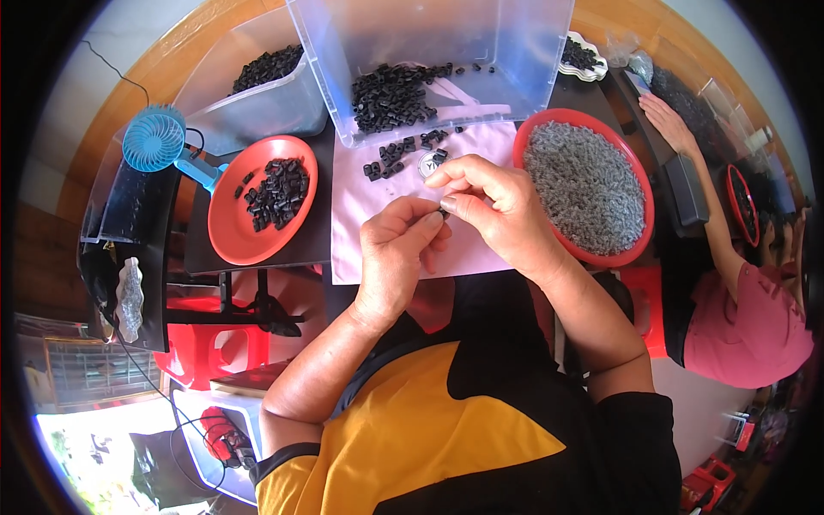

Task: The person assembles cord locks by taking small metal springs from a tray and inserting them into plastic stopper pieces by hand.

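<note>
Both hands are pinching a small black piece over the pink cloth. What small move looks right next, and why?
Probably drop it into the red plate of black pieces: left hand and right hand meet on the small black piece, as if finishing it.

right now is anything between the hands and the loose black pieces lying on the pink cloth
Nothing visible. Both the left hand and right hand pinch a small black piece above the pink cloth; the loose black pieces lie just beyond them on open cloth.
</note>
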The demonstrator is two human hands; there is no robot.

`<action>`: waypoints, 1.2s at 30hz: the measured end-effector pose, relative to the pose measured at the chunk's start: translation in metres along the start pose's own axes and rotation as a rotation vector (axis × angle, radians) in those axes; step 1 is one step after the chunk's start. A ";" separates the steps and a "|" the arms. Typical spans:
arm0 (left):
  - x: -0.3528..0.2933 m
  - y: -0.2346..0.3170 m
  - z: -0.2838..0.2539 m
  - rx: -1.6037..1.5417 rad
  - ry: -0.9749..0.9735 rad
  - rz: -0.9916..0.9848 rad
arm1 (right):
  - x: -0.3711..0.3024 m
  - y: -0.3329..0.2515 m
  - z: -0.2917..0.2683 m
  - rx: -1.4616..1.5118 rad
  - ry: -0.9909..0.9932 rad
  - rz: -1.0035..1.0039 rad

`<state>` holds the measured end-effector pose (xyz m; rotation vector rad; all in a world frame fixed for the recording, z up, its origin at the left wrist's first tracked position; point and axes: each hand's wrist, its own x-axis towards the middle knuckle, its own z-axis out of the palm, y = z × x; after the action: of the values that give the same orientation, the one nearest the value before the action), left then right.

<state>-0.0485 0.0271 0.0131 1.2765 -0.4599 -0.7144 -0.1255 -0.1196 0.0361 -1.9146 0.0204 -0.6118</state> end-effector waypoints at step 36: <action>-0.002 -0.011 0.016 -0.006 0.169 0.049 | 0.004 -0.006 0.008 -0.559 -0.020 -0.422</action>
<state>-0.0633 0.0162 0.0067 1.3037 -0.3492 -0.5608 -0.1198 -0.1117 0.0406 -2.4927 -0.2557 -0.9409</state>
